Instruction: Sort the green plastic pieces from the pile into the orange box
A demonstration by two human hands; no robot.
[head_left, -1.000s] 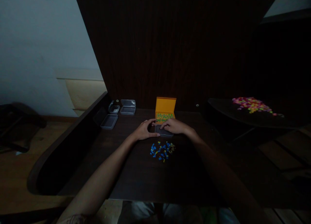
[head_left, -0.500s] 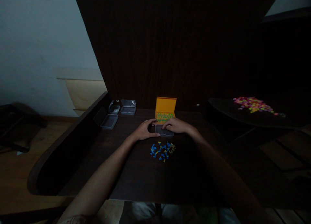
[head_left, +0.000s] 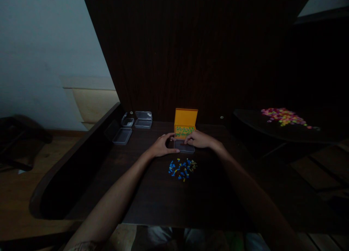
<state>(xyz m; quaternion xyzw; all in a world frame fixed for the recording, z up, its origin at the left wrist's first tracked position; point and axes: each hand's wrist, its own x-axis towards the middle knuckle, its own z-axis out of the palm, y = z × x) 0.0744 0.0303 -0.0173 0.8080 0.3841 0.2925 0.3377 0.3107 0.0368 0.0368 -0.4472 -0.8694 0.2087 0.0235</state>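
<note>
A shallow clear plastic box (head_left: 188,149) lies on the dark table in front of an open orange box (head_left: 186,117) with small green pieces (head_left: 183,130) inside. My left hand (head_left: 160,146) curves around the clear box's left end, thumb at its front edge and fingers at the back corner. Over the right part of the clear box is my right hand (head_left: 201,139), its fingers bent and close together, pointing down into it; what they hold, if anything, is too small to tell. Blue and yellow small pieces (head_left: 180,168) lie loose nearer me, beside a cluster of tan ones (head_left: 193,166).
Several open clear boxes stand at the left, among them a larger one (head_left: 122,136) and one with a raised lid (head_left: 143,124). A raised side panel (head_left: 73,160) bounds the table's left. A heap of bright, colourful bits (head_left: 285,117) lies on a dark surface at the right.
My right hand has shifted slightly to the right and up over the clear box. My left hand stays at the box's left end. The loose pieces look unchanged.
</note>
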